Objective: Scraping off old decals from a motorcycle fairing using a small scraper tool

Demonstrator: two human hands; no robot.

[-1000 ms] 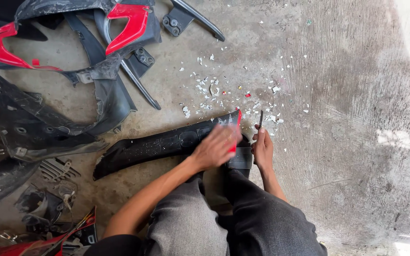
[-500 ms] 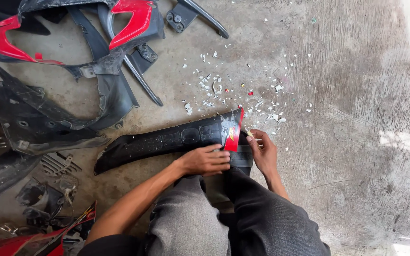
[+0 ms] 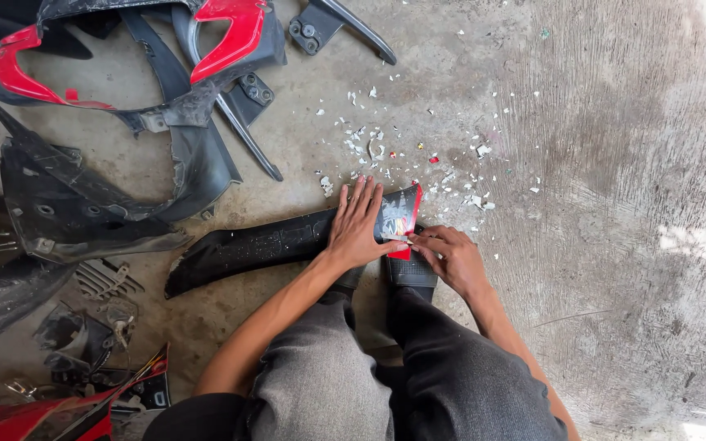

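A long black plastic panel with a red sticker at its right end lies on the concrete floor in front of my knees. My left hand presses flat on the panel's right part, fingers spread. My right hand pinches at the sticker's edge beside my left thumb, fingers closed on a small bit of it. My grey trousers and a black sandal sit just below the panel.
Red and black motorcycle body panels are piled at the upper left. Small white and red sticker scraps litter the floor beyond the panel. A black bracket lies at the top. More parts lie at the lower left.
My left hand has moved from the panel's red end to lie flat on it with spread fingers. My right hand has come in against the sticker edge. The panel has shifted slightly.
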